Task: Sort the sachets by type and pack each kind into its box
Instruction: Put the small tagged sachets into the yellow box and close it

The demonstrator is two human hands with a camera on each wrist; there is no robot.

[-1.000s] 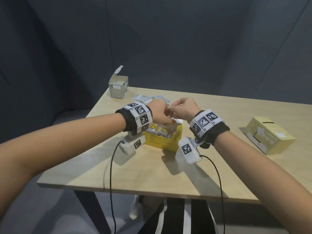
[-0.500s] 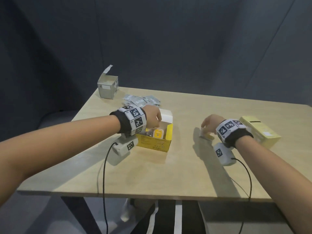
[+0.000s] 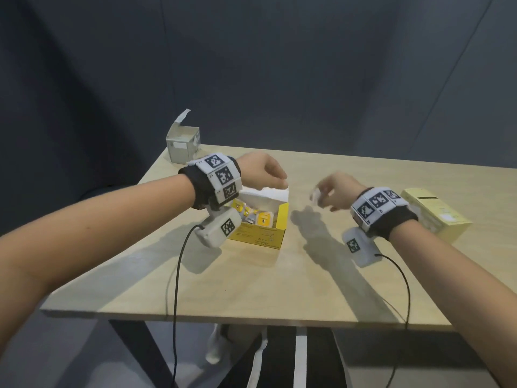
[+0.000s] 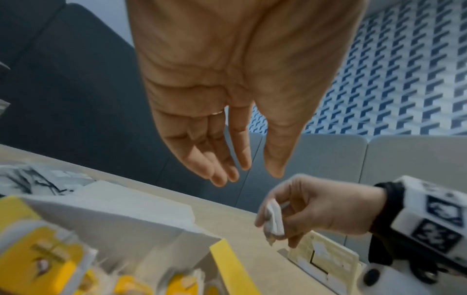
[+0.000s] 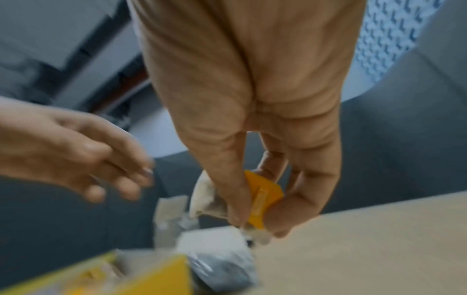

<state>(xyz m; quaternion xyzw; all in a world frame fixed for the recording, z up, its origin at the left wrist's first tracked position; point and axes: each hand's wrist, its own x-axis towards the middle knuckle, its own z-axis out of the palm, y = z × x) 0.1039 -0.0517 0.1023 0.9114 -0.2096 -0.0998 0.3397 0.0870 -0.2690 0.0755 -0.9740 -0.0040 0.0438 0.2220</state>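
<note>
An open yellow box in the middle of the table holds several yellow-and-white sachets. My left hand hovers over its raised white flap; the left wrist view shows the left hand with straight fingers, holding nothing. To the right of the box, above the table, my right hand pinches a yellow-and-white sachet between thumb and fingers. That sachet looks white from the left wrist. Grey sachets lie beyond the yellow box.
A small grey box with its lid up stands at the far left corner of the wooden table. A pale yellow box lies at the right, behind my right wrist. Cables hang from both wrist cameras over the front edge.
My right hand went right to the table near the pale yellow box, then came back toward the yellow box holding a sachet. My left hand rose out of the yellow box.
</note>
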